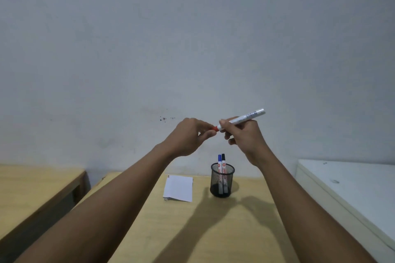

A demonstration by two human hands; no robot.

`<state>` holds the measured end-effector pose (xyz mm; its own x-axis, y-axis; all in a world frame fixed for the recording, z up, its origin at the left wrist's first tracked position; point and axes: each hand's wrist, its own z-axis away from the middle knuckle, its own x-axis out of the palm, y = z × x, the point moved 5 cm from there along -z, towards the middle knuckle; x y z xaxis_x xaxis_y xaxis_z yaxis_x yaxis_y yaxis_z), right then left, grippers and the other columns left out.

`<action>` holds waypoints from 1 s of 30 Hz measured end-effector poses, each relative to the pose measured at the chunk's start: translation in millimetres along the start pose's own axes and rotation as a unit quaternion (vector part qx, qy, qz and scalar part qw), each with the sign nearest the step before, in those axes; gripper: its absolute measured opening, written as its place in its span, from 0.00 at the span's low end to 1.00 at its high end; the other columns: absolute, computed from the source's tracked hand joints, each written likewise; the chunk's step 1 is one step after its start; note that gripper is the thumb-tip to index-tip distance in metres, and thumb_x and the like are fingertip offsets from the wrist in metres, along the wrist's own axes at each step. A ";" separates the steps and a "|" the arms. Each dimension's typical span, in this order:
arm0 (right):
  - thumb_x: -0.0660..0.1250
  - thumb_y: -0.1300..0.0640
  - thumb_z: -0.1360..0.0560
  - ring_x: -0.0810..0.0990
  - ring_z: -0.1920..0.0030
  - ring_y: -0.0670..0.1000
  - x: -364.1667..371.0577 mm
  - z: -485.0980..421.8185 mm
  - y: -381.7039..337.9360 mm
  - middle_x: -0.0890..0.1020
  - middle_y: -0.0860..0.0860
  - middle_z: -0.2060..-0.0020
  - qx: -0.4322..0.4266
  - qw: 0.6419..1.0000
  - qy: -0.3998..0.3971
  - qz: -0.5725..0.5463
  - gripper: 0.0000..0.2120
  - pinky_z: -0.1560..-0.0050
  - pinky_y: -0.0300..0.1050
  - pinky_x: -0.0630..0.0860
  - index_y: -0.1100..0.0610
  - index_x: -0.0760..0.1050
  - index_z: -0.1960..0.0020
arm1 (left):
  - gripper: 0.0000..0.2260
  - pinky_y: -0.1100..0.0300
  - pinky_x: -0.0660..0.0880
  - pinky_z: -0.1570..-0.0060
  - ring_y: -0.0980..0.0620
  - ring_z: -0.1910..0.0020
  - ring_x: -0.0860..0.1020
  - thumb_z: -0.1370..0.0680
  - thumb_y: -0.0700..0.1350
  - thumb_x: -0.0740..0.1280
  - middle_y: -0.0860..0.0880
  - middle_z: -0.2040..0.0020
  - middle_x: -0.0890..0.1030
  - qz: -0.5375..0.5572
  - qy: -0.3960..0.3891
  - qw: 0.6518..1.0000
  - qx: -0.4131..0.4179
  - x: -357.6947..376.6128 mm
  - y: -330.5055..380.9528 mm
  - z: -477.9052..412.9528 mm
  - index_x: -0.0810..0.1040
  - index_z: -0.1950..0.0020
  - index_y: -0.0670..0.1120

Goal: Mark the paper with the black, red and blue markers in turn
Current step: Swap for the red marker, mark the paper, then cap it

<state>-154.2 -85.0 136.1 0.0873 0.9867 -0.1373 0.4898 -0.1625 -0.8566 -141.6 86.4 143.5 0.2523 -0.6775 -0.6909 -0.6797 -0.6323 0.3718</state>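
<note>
I hold the red marker point(245, 118) raised in front of the wall, its white barrel slanting up to the right. My right hand point(242, 134) grips the barrel. My left hand point(190, 134) pinches the red cap point(214, 128) at the marker's left end; the cap touches the barrel. Below, a black mesh pen cup point(222, 180) stands on the wooden table point(213, 230) and holds the blue marker point(219, 162) and the black marker point(223, 161), both capped and upright. A white paper point(179, 188) lies flat just left of the cup.
A second wooden table point(32, 188) stands to the left across a dark gap. A white surface point(352, 188) lies at the right. The grey wall rises directly behind the table.
</note>
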 end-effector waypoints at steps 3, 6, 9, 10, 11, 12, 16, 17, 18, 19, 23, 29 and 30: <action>0.72 0.52 0.22 0.80 0.64 0.45 -7.9 4.2 -9.1 0.86 0.49 0.64 0.002 1.000 0.010 0.004 0.10 0.60 0.45 0.77 0.58 0.86 0.55 | 0.09 0.49 0.78 0.56 0.47 0.61 0.82 0.22 0.52 0.69 0.48 0.59 0.87 -0.079 0.052 0.994 0.049 -3.0 19.1 -4.4 0.86 0.47 0.51; 0.72 0.51 0.22 0.80 0.63 0.47 -12.4 8.4 -9.9 0.86 0.50 0.63 0.015 0.999 0.030 -0.006 0.11 0.58 0.47 0.77 0.58 0.86 0.55 | 0.10 0.53 0.71 0.54 0.49 0.65 0.81 0.23 0.55 0.67 0.50 0.63 0.86 -0.169 0.111 0.976 0.082 -3.0 31.8 -2.5 0.86 0.50 0.53; 0.74 0.47 0.25 0.82 0.56 0.51 -13.5 12.9 -0.6 0.86 0.53 0.57 0.075 0.994 0.056 -0.065 0.15 0.55 0.49 0.77 0.59 0.84 0.48 | 0.10 0.52 0.75 0.53 0.52 0.63 0.81 0.23 0.55 0.69 0.52 0.59 0.87 -0.112 0.112 0.986 0.056 -3.8 31.4 -2.4 0.86 0.49 0.52; 0.76 0.45 0.27 0.82 0.53 0.52 -14.8 13.5 2.8 0.86 0.53 0.52 0.096 0.989 0.086 -0.075 0.21 0.52 0.50 0.78 0.59 0.82 0.42 | 0.10 0.52 0.78 0.55 0.54 0.62 0.81 0.24 0.54 0.70 0.52 0.58 0.87 -0.064 0.102 0.992 0.033 -5.9 30.4 -4.2 0.86 0.49 0.51; 0.78 0.43 0.30 0.81 0.48 0.53 -16.4 13.5 6.7 0.84 0.53 0.46 0.116 0.983 0.122 -0.076 0.31 0.47 0.51 0.79 0.57 0.76 0.34 | 0.10 0.52 0.79 0.55 0.55 0.61 0.82 0.24 0.53 0.71 0.52 0.57 0.87 -0.021 0.095 0.995 0.013 -8.3 29.7 -6.9 0.86 0.49 0.50; 0.79 0.41 0.32 0.79 0.42 0.53 -18.8 13.6 11.2 0.79 0.53 0.40 0.128 0.977 0.157 -0.069 0.41 0.42 0.54 0.78 0.55 0.68 0.26 | 0.10 0.53 0.80 0.55 0.57 0.60 0.82 0.25 0.53 0.71 0.52 0.57 0.87 0.007 0.089 0.996 0.002 -10.3 29.8 -10.0 0.86 0.49 0.50; 0.80 0.35 0.38 0.71 0.33 0.51 -24.3 15.1 23.3 0.66 0.47 0.32 0.064 0.974 0.211 0.053 0.42 0.32 0.59 0.71 0.42 0.67 0.29 | 0.10 0.54 0.81 0.53 0.60 0.59 0.82 0.24 0.53 0.71 0.52 0.58 0.87 0.043 0.071 0.996 -0.017 -9.3 24.9 -20.2 0.86 0.51 0.48; 0.79 0.36 0.36 0.74 0.35 0.49 -23.5 12.7 26.5 0.70 0.45 0.35 0.033 0.977 0.192 0.087 0.32 0.32 0.62 0.71 0.39 0.73 0.36 | 0.10 0.54 0.81 0.53 0.59 0.59 0.83 0.24 0.53 0.71 0.52 0.58 0.87 0.044 0.067 0.996 -0.027 -6.7 20.5 -23.1 0.86 0.52 0.48; 0.78 0.39 0.33 0.76 0.39 0.48 -21.4 9.8 30.3 0.74 0.42 0.39 0.009 0.980 0.164 0.113 0.22 0.33 0.63 0.72 0.37 0.75 0.42 | 0.10 0.53 0.81 0.52 0.59 0.58 0.83 0.25 0.52 0.72 0.51 0.57 0.87 0.042 0.064 0.996 -0.034 -3.8 16.6 -25.7 0.86 0.52 0.48; 0.77 0.43 0.30 0.78 0.43 0.46 -18.5 7.3 34.6 0.78 0.40 0.43 -0.009 0.982 0.134 0.130 0.15 0.34 0.64 0.73 0.37 0.77 0.45 | 0.10 0.52 0.81 0.52 0.58 0.58 0.83 0.25 0.52 0.72 0.51 0.57 0.87 0.040 0.061 0.996 -0.043 0.3 11.9 -28.5 0.86 0.52 0.47; 0.75 0.49 0.27 0.81 0.49 0.44 -9.4 -4.1 56.3 0.86 0.37 0.56 -0.028 0.982 0.053 0.178 0.04 0.39 0.59 0.76 0.43 0.84 0.52 | 0.10 0.51 0.81 0.52 0.59 0.59 0.83 0.26 0.53 0.73 0.52 0.58 0.87 0.061 0.050 0.994 -0.072 22.2 -6.8 -39.6 0.86 0.53 0.48; 0.74 0.58 0.24 0.83 0.59 0.48 -13.6 -30.2 95.0 0.84 0.49 0.59 0.001 0.978 0.087 0.189 0.11 0.61 0.31 0.75 0.55 0.79 0.42 | 0.11 0.50 0.81 0.51 0.57 0.56 0.82 0.25 0.55 0.71 0.51 0.53 0.86 0.091 0.043 0.988 -0.121 67.9 -40.6 -56.6 0.85 0.49 0.49; 0.72 0.58 0.23 0.82 0.59 0.47 -16.2 -34.2 101.3 0.84 0.51 0.59 0.005 0.978 0.089 0.186 0.14 0.63 0.29 0.75 0.54 0.75 0.38 | 0.12 0.50 0.81 0.50 0.57 0.56 0.82 0.24 0.55 0.70 0.51 0.52 0.86 0.076 0.039 0.988 -0.130 77.0 -49.4 -57.6 0.85 0.48 0.49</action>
<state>-76.4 -117.7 68.5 0.4092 0.8418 -0.3522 0.3872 -0.5097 -0.7683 -49.0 43.8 107.6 0.2202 -0.7928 -0.5683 -0.5158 -0.5891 0.6220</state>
